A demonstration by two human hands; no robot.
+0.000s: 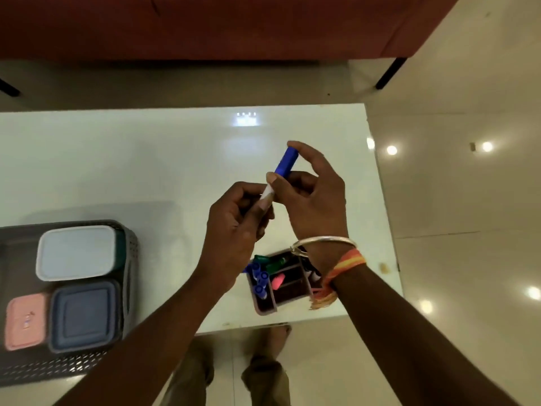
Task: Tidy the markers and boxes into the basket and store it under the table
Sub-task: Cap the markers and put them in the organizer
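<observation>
Both hands hold one blue marker (pixel 285 162) above the middle of the white table (pixel 146 159). My left hand (pixel 237 221) grips its white barrel low down. My right hand (pixel 313 194) pinches the blue cap at the upper end. Below my right wrist stands a small divided organiser (pixel 281 288) with several blue, green and pink markers in it. At the left, a dark perforated basket (pixel 128 259) holds a white-lidded box (pixel 77 252), a dark blue box (pixel 85 316) and a pink box (pixel 25 320).
A red sofa (pixel 219 24) on black legs stands beyond the table. The table's near edge runs just below the organiser, with my legs and the glossy tiled floor (pixel 468 230) showing under it. The floor continues past the table's right edge.
</observation>
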